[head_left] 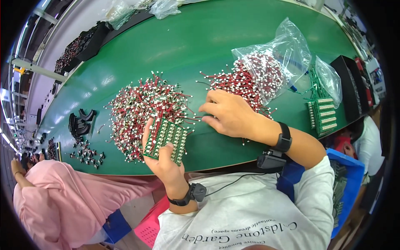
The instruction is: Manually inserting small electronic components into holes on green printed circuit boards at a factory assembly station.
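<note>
I'm pinching the green board (176, 137) with my left hand (160, 165), ideally pressing lightly, and holding my right hand (233, 114), fingers loosely spread, by the wires (234, 81).

Legible lettering (239, 236) is located at the lower centre of the frame, on the front of the white shirt (258, 200). Orientation: upside down relative to the frame. Type: Latin letters, dark on a white ground. Arrangement: three lines, one beyond the other. The middle line carries the largest characters and consists of two words, each with a capital initial. The line above it in the frame is smaller and is enclosed in parentheses. The line below it, also smaller, consists of two words near the lower edge.
</note>
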The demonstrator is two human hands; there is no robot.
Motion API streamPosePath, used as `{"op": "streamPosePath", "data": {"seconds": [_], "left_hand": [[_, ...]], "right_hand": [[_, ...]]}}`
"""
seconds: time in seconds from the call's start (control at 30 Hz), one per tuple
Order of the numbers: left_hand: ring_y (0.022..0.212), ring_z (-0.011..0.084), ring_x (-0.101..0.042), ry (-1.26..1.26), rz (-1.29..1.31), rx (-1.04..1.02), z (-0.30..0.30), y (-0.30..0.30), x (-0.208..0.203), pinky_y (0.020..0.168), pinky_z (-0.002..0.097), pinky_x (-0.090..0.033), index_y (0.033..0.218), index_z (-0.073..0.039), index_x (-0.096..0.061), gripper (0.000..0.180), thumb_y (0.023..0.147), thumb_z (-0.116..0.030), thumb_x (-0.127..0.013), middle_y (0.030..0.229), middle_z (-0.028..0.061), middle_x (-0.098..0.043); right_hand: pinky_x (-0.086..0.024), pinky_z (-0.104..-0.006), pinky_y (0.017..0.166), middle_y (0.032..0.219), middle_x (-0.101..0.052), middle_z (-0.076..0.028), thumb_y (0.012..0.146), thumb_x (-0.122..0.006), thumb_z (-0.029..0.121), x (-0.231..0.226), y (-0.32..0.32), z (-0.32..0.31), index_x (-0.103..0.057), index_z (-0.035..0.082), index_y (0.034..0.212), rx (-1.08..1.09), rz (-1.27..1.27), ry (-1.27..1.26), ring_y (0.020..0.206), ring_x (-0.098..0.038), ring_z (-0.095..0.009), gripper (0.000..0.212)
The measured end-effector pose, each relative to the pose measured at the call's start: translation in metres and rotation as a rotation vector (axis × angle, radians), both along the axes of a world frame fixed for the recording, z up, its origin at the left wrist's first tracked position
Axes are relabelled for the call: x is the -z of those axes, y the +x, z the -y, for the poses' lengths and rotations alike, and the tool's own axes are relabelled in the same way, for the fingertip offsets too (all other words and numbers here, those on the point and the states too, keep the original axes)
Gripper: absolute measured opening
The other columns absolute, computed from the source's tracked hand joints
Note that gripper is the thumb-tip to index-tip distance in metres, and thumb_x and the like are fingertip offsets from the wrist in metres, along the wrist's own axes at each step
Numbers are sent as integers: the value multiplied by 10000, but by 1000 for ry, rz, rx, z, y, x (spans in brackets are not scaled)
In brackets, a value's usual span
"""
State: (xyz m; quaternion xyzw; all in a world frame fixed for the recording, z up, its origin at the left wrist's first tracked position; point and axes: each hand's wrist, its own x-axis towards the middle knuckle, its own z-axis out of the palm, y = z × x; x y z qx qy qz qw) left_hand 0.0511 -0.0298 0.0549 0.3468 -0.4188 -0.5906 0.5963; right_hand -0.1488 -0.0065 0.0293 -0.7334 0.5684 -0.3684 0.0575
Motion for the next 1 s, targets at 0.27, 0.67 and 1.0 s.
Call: {"op": "streamPosePath", "data": {"seconds": [0.27,0.67,1.0], "left_hand": [[930,239,-668,49,-50,-7,-2,14,3,780,335,-575,1399,59,-441,700,700,106,-430,1162,208,-624],[960,261,-658,139,-135,43,-2,15,9,847,393,-568,1374,77,-450,669,706,77,-443,1144,197,-618],[952,260,-664,134,-92,73,1,1,6,831,385,-570,1373,76,-457,675,699,63,-449,1124,194,-627]], "right_hand": [[-491,-420,687,883,-514,-91,825,-683,122,23,13,15,-609,68,882,-11,-178,115,850,-567,-294,108],[-462,-394,746,882,-511,-114,743,-613,19,19,11,18,-534,34,851,38,-314,-58,843,-535,-304,134],[-446,-386,738,897,-519,-115,710,-651,50,26,16,17,-581,44,849,8,-253,-50,866,-526,-294,156]]}}
